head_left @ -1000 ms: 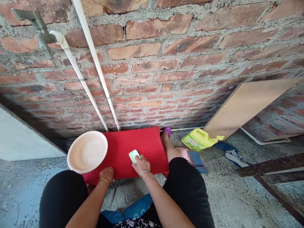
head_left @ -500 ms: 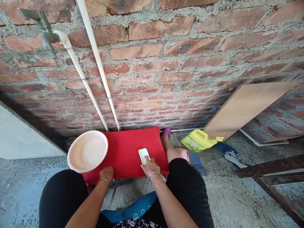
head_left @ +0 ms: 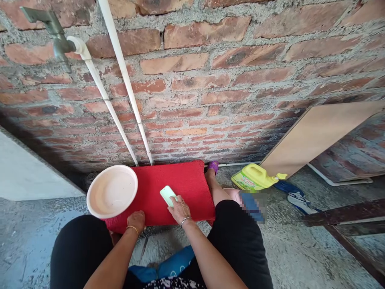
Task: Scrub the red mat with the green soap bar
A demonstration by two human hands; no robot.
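A red mat (head_left: 150, 188) with a rough texture lies spread over a low bench or board, whose surface is hidden. My right hand (head_left: 180, 209) is closed around a pale green scrub brush (head_left: 167, 195), its flat back up and a small hole at its far end. The brush is down on the mat, right of the middle; its bristles are out of sight. At the mat's near left edge my left hand (head_left: 136, 221) is closed on the cloth. Beside it, on the mat's left end, sits a cream basin (head_left: 112, 190).
A brick wall (head_left: 186, 96) rises behind, carrying a tap (head_left: 58, 44) and white pipes (head_left: 129, 88). To the right are a yellow detergent jug (head_left: 254, 176), slippers (head_left: 297, 202), a leaning board (head_left: 319, 136) and a dark wooden frame (head_left: 339, 212). A pale slab (head_left: 33, 168) stands left.
My right hand has slid the brush leftward over the mat, and the brush now tilts more to the left. My left hand stays at the mat's near edge.
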